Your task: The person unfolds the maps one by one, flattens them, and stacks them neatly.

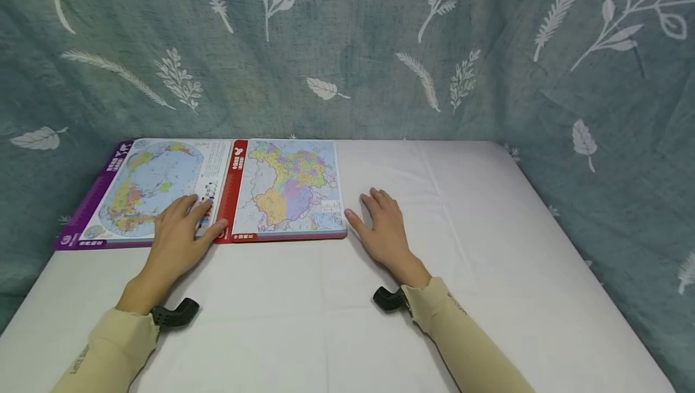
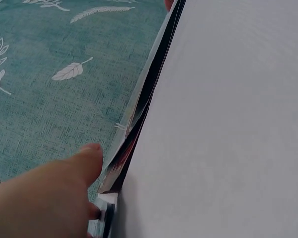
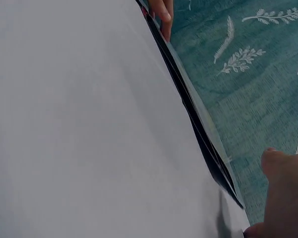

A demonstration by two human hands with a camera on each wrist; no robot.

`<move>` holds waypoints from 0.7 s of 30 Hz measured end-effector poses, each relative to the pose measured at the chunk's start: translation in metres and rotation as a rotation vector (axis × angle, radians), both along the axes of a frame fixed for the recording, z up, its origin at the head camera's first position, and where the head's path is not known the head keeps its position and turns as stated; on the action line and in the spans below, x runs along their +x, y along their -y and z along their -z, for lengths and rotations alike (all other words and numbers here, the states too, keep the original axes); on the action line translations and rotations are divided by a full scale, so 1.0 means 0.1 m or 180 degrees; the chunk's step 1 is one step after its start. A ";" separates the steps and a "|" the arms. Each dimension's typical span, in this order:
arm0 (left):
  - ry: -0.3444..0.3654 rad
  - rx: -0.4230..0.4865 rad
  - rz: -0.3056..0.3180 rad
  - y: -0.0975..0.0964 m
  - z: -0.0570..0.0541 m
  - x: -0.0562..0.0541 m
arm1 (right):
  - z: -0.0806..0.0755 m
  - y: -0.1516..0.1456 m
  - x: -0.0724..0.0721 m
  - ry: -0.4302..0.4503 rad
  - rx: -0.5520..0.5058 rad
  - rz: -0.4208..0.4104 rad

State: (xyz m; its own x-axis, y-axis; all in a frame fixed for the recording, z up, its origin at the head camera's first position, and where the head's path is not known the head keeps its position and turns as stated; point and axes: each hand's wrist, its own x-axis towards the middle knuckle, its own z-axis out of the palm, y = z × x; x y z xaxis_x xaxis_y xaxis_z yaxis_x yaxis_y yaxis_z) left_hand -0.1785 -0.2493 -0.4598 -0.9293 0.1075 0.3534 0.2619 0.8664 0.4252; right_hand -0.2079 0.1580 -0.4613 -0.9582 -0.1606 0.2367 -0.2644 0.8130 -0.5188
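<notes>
Two flat map boards lie side by side at the back left of the table in the head view. One is a world map with a purple border (image 1: 89, 200); the other, with a red border, shows a map of China (image 1: 295, 185). My left hand (image 1: 176, 236) rests over the lower edge where the two meet, its fingers on the purple-bordered map and its thumb at the red border. Just right of the red-bordered map, my right hand (image 1: 384, 233) lies on the white cloth, fingers extended and holding nothing. In the wrist views the maps' faces are hardly visible.
A white cloth (image 1: 282, 320) covers the table. Behind and at both sides hangs a green curtain (image 1: 358, 37) with white leaf prints. Black wrist devices (image 1: 176, 313) sit at both sleeve cuffs.
</notes>
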 end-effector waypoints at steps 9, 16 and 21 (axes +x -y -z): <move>-0.0010 0.0074 0.0071 -0.11 0.00 0.01 | -0.02 0.37 0.05 0.0045 0.0062 -0.0215; -0.0062 0.0251 0.0138 -0.14 0.01 -0.01 | -0.02 0.42 0.05 -0.0032 0.0188 -0.0281; -0.0145 0.0452 0.0167 -0.14 0.02 0.00 | -0.01 0.42 0.06 -0.0078 0.0105 -0.0297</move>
